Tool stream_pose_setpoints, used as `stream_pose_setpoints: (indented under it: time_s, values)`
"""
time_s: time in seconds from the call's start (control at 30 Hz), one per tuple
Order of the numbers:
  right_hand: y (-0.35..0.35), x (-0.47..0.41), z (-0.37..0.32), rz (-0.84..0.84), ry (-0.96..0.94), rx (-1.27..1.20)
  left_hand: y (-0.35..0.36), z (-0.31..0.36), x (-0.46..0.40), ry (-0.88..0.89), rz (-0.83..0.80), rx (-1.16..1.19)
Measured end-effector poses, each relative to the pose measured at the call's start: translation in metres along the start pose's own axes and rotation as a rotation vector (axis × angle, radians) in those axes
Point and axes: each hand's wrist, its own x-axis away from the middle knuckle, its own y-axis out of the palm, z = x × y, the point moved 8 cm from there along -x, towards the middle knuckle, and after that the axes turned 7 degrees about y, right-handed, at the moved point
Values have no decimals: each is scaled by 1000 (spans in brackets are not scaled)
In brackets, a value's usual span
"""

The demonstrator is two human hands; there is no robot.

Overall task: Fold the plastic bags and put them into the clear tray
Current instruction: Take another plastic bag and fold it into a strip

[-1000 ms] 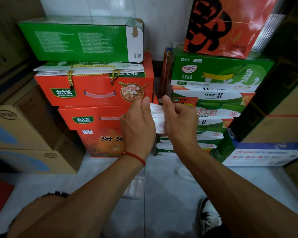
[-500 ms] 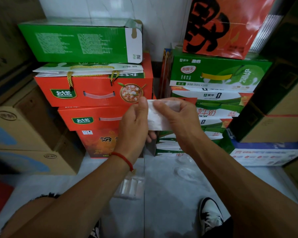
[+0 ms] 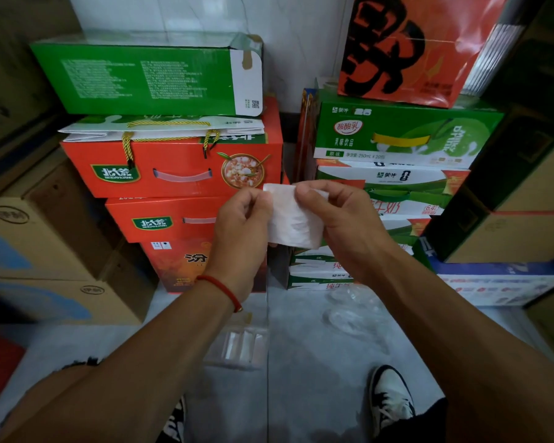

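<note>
Pinching a folded white plastic bag (image 3: 293,219) taut above the clear tray (image 3: 237,346): left hand (image 3: 242,231) and right hand (image 3: 343,225) clamp opposite edges, keeping folds flat.

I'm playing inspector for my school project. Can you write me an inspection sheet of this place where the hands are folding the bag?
Surface: pale grey floor, tile seam running down it.
Job's things: white plastic bag, folded to a small rectangle, held in the air; clear tray on the floor below, with white folded pieces inside; loose clear plastic on the floor at right.
Clutter: none beyond that plastic.
Hands: left hand and right hand both pinch the bag.
Cables: nothing seen.
Surroundings: stacked red boxes, green boxes, brown cartons, the person's shoe.
</note>
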Motion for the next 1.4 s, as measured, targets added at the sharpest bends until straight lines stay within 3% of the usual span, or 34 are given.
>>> stream_pose_setpoints:
  time_s: [0.4, 0.53, 0.67, 0.9, 1.03, 1.4]
  values:
    - [6, 4, -8, -162, 38, -46, 18, -1, 2, -146, -59, 265]
    - [-13, 6, -17, -44, -35, 33, 12, 0, -1, -123, -28, 285]
    - [-19, 7, -21, 5, -78, 55, 21, 4, 2, -82, -112, 295]
    - [-13, 16, -34, -21, -229, 169, 33, 12, 5, 81, -286, 141]
    - [-12, 17, -37, -34, -263, 189, 40, 21, 9, 118, -356, 167]
    - [-1, 16, -28, -170, -171, 83, 37, 15, 10, 12, -313, 269]
